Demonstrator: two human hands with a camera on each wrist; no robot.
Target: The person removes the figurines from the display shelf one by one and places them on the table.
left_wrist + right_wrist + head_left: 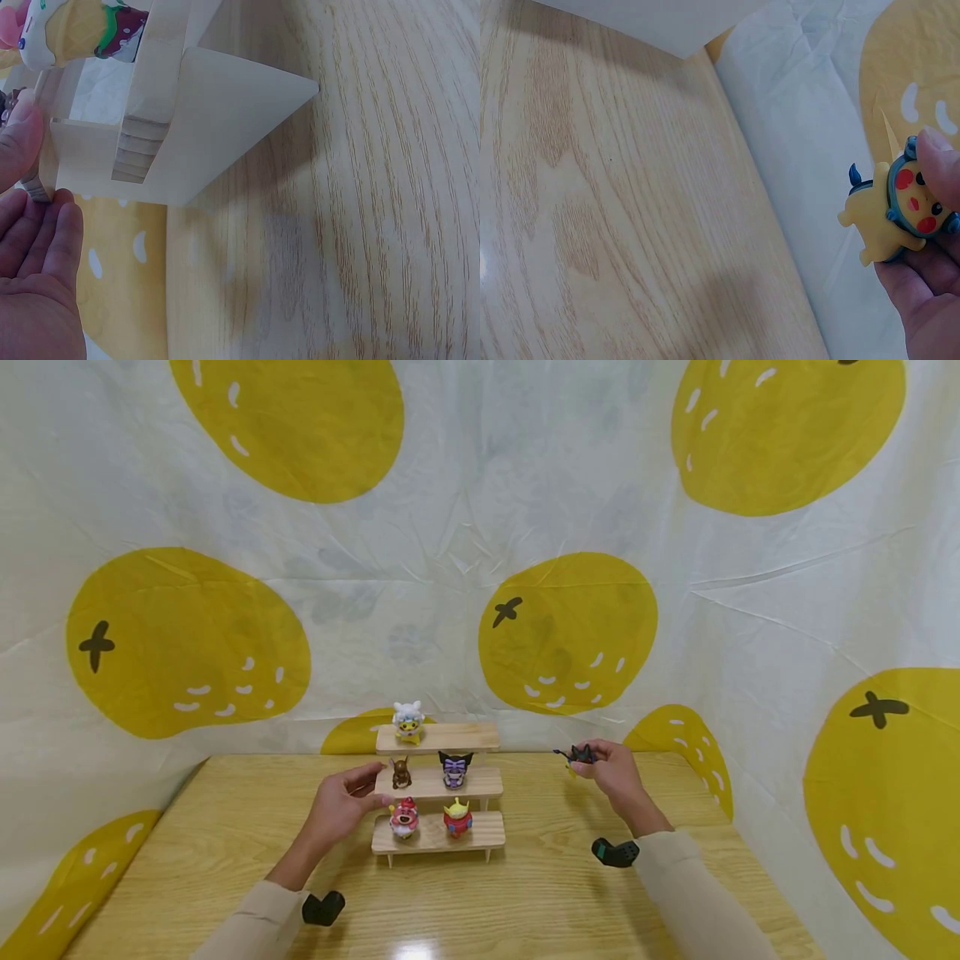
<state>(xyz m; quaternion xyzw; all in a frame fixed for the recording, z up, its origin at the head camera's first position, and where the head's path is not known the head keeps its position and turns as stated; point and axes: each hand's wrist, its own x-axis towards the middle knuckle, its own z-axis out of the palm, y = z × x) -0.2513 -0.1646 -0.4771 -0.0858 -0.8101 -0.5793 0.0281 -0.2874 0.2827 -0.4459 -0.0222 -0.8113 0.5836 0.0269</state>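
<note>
My right hand [611, 772] pinches a small yellow figurine with a dark blue eared hood [892, 210], red cheeks and a dark tail, raised to the right of a wooden three-tier display stand [438, 783]. My left hand [345, 806] grips the left end of the stand's middle board, thumb on top and fingers below. A brown figurine [401, 774] and a black-and-purple one [454, 770] sit on that tier. On the bottom tier are a pink figurine [404, 818] and a yellow-and-red one [457, 819]. A white-hooded yellow figurine [408, 724] stands at the top left.
A wood-grain table [540, 893] carries the stand near its back edge. Behind and beside it hangs a white cloth [442, 635] with large yellow fruit prints. Black wrist devices [615, 852] sit by both cuffs.
</note>
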